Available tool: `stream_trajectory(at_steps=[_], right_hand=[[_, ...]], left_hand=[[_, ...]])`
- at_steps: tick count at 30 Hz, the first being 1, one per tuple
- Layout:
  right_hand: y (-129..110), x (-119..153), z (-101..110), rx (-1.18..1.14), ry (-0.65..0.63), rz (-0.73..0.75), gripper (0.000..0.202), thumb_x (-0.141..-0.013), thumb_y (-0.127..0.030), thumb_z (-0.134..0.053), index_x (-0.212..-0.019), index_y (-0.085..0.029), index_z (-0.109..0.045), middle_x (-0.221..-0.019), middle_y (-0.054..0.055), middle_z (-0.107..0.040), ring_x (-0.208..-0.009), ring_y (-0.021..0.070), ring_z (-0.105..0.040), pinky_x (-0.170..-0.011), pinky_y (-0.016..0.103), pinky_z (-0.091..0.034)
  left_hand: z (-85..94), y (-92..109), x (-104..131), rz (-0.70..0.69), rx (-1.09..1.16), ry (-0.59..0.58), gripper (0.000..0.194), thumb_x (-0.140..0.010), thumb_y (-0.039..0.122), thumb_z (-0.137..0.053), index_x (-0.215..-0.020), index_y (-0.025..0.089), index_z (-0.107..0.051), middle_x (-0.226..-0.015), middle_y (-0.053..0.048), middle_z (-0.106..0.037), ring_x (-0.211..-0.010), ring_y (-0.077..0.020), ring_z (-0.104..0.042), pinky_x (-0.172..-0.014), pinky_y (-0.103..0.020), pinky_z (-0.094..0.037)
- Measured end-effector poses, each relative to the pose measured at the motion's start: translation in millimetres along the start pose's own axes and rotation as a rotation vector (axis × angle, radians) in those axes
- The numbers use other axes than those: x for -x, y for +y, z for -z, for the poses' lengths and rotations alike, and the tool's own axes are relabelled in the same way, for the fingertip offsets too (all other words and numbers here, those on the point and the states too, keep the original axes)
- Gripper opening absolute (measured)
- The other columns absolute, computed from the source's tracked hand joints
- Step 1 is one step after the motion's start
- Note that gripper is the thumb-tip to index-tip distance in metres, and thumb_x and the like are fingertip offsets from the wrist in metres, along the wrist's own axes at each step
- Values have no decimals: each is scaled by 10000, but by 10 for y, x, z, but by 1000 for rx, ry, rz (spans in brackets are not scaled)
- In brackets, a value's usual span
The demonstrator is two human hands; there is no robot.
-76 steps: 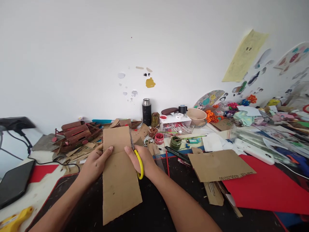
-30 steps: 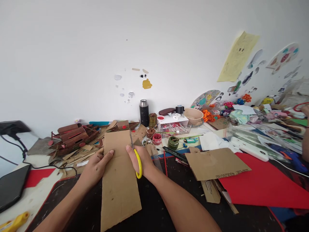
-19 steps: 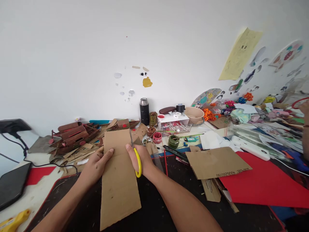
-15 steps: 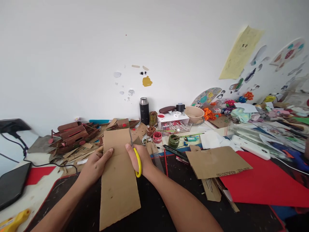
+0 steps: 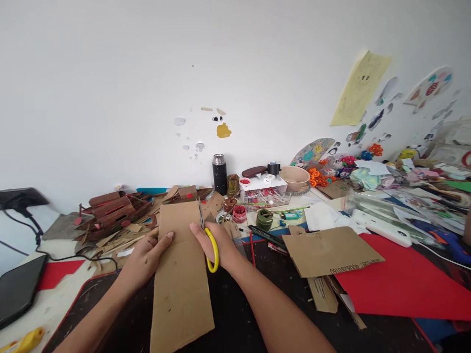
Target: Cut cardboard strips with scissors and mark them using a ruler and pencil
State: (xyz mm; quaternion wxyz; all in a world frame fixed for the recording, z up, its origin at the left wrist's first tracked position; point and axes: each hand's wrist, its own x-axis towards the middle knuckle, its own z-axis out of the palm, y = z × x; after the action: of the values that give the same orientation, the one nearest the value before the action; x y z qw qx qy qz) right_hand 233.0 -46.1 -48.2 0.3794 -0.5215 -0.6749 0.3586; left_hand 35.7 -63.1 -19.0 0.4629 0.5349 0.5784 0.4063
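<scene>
A long brown cardboard strip (image 5: 181,289) is held up over the dark mat, its far end pointing toward the wall. My left hand (image 5: 149,255) grips its left edge, thumb on top and fingers underneath. In my right hand (image 5: 217,245) are yellow-handled scissors (image 5: 213,257), whose blades lie along the strip's upper right edge. The right thumb presses on the cardboard near the blades. The lower fingers of both hands are partly hidden. From this angle I cannot tell how far the blades are apart.
A cardboard piece (image 5: 331,252) and red sheet (image 5: 405,284) lie to the right. Brown cardboard models (image 5: 114,211) and scraps stand at left. Behind are a black thermos (image 5: 220,176), paint jars (image 5: 264,219) and a bowl (image 5: 295,177). A black tablet-like slab (image 5: 22,289) sits far left.
The view has tilted up slightly, so the scene sits lower. Both hands keep their hold, with the scissors still at the strip's right edge.
</scene>
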Motion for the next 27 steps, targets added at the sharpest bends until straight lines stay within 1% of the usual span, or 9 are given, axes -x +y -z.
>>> stream_trajectory(at_steps=[3,7,10,13,17,19,22,25,27], right_hand=[[-4,-10,24,-12,13,-1,558,-1049,-684,-539,-875,-196,-745,-880,75,-779,-815,219,-684,-708,273,-427],[15,-19,1,-14,27,-27,581,-1077,-658,-498,-859,-185,-755,-855,82,-773,-798,223,-675,-699,283,-422],[40,-27,-40,-21,26,-41,613,-1095,-646,-456,-838,-172,-749,-845,87,-769,-775,216,-667,-678,281,-411],[56,-36,-66,-13,28,-50,625,-1097,-642,-446,-825,-165,-746,-823,86,-759,-757,212,-657,-663,280,-403],[58,-37,-66,3,34,-51,632,-1082,-663,-454,-779,-174,-718,-776,72,-729,-724,206,-630,-637,282,-383],[58,-36,-65,14,36,-52,641,-1077,-676,-445,-745,-182,-683,-757,66,-712,-703,202,-606,-618,285,-366],[64,-40,-70,25,33,-40,647,-1079,-684,-424,-713,-195,-638,-742,59,-688,-691,199,-580,-605,287,-349],[71,-44,-75,28,41,-36,645,-1074,-695,-425,-692,-204,-593,-721,50,-662,-681,194,-561,-599,286,-336],[72,-43,-72,7,35,-36,638,-1074,-693,-431,-695,-203,-589,-732,53,-673,-684,192,-566,-604,283,-340]], left_hand=[[-30,22,28,-24,14,-4,738,-649,810,-810,-1034,187,-720,-925,-138,-829,-656,-285,-747,-510,-341,-574],[-62,28,36,-17,-16,-9,769,-636,824,-807,-1031,172,-707,-918,-148,-828,-657,-282,-747,-505,-327,-567],[-66,9,20,-2,2,-13,774,-634,823,-802,-1050,180,-694,-881,-129,-827,-652,-287,-748,-521,-343,-583],[-61,-13,5,16,-4,-36,725,-639,813,-796,-998,191,-697,-786,-102,-808,-599,-281,-726,-517,-358,-582],[-64,-2,18,31,-41,-31,689,-622,826,-788,-897,205,-679,-639,-73,-749,-505,-258,-668,-446,-325,-509],[-75,22,36,18,-38,-9,689,-620,827,-788,-901,209,-665,-643,-69,-747,-500,-250,-661,-430,-311,-482],[-90,57,57,16,-8,3,721,-602,811,-810,-970,211,-652,-683,-67,-761,-523,-259,-678,-433,-314,-486],[-91,68,57,12,-8,12,724,-600,796,-818,-989,209,-652,-652,-55,-741,-515,-264,-672,-429,-321,-484],[-85,60,49,4,-14,13,715,-601,796,-819,-973,209,-651,-617,-40,-715,-512,-265,-670,-449,-332,-508]])
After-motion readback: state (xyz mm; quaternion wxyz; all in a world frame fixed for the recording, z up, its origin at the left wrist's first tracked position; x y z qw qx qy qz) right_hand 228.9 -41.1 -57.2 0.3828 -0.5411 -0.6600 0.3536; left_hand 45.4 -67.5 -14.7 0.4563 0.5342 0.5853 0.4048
